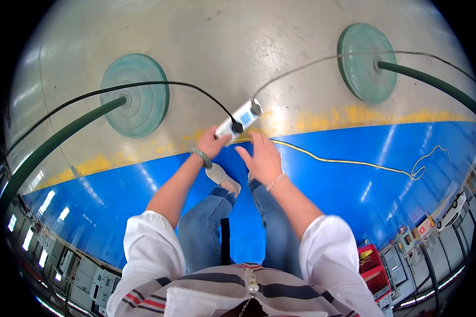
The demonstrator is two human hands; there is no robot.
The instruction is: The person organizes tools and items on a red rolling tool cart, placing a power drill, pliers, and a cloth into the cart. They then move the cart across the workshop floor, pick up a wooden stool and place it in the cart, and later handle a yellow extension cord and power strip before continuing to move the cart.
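Above the far edge of the blue floor (349, 142), we have our left hand (211, 143) clamped on the near end of the strip (245, 117), presumably leaving its 2 plugs (237, 127) clear, while our right hand (264, 157) hovers, grip apart, over that floor.

Wht pwr strip (245, 117) slants w/ far end to R, blk plug (237, 127) on face
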